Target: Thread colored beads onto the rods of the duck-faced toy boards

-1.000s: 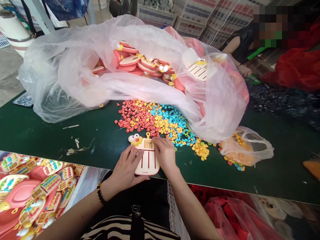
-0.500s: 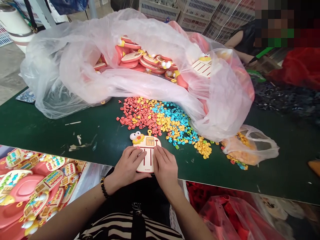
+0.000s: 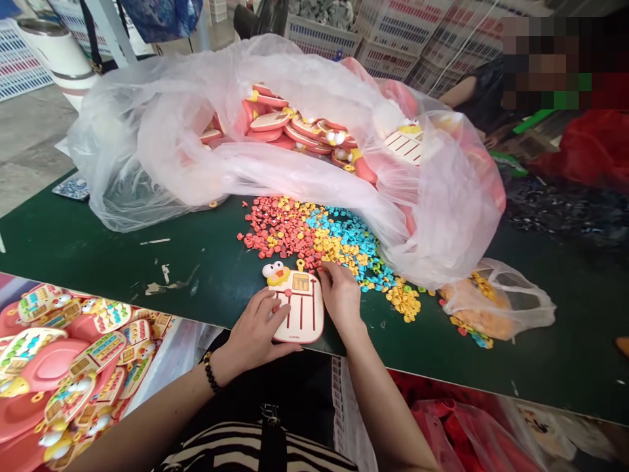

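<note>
Dark green workbench [image 3: 98, 252], white plastic crates [image 3: 398, 29] behind. The cream duck-topped plastic board [image 3: 307, 314] sits at the near edge under my spread left hand [image 3: 253, 324]; my right hand [image 3: 341, 295] has shifted to its far corner by the coloured beads [image 3: 280, 226], pinch unclear.

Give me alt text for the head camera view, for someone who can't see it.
A left hand rests on a white toy board with a duck head on a green table, the right hand at its top edge beside a heap of small red, yellow and blue pieces. Behind lies a clear plastic bag of pink toys.
</note>
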`<state>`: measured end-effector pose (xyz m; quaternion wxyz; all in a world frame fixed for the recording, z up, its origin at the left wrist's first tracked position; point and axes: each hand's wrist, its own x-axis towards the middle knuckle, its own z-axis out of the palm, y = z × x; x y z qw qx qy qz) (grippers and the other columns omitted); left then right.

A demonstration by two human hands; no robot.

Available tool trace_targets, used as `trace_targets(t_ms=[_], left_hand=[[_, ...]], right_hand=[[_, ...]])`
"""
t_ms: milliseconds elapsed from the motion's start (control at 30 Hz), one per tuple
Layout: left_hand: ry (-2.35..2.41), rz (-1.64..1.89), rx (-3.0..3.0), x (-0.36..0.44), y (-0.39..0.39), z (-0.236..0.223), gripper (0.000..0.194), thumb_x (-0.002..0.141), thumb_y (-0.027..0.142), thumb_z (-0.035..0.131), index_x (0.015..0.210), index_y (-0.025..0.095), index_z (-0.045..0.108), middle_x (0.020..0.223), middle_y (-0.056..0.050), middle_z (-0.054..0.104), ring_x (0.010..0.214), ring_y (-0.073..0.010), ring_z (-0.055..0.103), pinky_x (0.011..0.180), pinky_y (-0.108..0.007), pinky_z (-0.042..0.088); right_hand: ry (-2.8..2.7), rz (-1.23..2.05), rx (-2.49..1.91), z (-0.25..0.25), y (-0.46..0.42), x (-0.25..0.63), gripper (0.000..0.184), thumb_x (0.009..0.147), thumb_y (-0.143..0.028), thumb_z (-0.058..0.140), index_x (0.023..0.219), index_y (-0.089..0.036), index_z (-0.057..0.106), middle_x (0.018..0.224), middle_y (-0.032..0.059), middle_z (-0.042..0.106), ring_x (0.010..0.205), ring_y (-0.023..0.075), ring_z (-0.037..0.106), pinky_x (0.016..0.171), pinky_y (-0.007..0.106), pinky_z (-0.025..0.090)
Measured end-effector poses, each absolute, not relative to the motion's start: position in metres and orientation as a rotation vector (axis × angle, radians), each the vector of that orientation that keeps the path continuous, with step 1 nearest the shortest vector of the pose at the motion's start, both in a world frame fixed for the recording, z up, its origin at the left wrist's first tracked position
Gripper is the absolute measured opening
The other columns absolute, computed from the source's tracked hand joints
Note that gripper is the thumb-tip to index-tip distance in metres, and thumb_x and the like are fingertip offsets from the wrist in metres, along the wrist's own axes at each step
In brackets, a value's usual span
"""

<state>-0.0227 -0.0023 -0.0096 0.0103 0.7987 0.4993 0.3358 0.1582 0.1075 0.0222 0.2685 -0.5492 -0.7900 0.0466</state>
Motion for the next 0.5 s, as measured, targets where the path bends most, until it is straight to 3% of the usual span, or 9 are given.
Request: trace_targets(t_ms=[100, 167, 267, 367, 500], left_hand=[[1.489, 1.056, 2.533, -0.025, -0.002, -0.009, 0.043, 0.082, 0.048, 0.063, 0.108, 0.014, 0.058, 0.095, -0.01, 0.056, 0.105, -0.027, 0.053, 0.105, -0.051, 0.042], [1.487, 1.028, 2.55, -0.026, -0.002, -0.008, 0.044, 0.083, 0.049, 0.061, 0.108, 0.013, 0.058, 0.095, -0.011, 0.057, 0.1, -0.0256, 0.054, 0.105, -0.051, 0.042], [1.53, 0.959, 2.565, -0.025, -0.001, -0.006, 0.054, 0.083, 0.051, 0.06, 0.119, 0.012, 0.055, 0.111, -0.016, 0.058, 0.107, -0.0278, 0.052, 0.104, -0.051, 0.041], [1.556, 0.851, 2.577, -0.023, 0.0, -0.004, 0.067, 0.082, 0.052, 0.059, 0.133, 0.011, 0.048, 0.136, -0.018, 0.05, 0.115, -0.0298, 0.048, 0.106, -0.049, 0.036], [1.565, 0.785, 2.578, -0.02, 0.001, -0.003, 0.069, 0.082, 0.05, 0.058, 0.137, 0.009, 0.045, 0.143, -0.015, 0.047, 0.108, -0.0277, 0.049, 0.106, -0.046, 0.033]], right_hand=[[-2.055, 0.255, -1.409, 0.021, 0.091, 0.16, 0.022, 0.093, -0.027, 0.048, 0.097, -0.02, 0.069, 0.091, 0.0066, 0.072, 0.082, 0.0191, 0.065, 0.074, 0.031, 0.052], [-2.096, 0.209, -1.39, 0.018, 0.083, 0.16, 0.026, 0.094, -0.026, 0.046, 0.099, -0.021, 0.071, 0.097, 0.0073, 0.072, 0.088, 0.02, 0.064, 0.079, 0.033, 0.052], [-2.177, 0.074, -1.426, 0.012, 0.073, 0.158, 0.029, 0.095, -0.024, 0.045, 0.11, -0.021, 0.069, 0.115, 0.0097, 0.069, 0.102, 0.0232, 0.062, 0.09, 0.039, 0.049], [-2.219, 0.054, -1.432, 0.006, 0.056, 0.155, 0.031, 0.095, -0.023, 0.045, 0.117, -0.018, 0.066, 0.12, 0.0104, 0.067, 0.113, 0.0245, 0.059, 0.095, 0.039, 0.046], [-2.245, 0.05, -1.401, 0.0, 0.025, 0.149, 0.04, 0.095, -0.02, 0.042, 0.132, -0.014, 0.054, 0.135, 0.0128, 0.058, 0.133, 0.0266, 0.044, 0.099, 0.041, 0.043]])
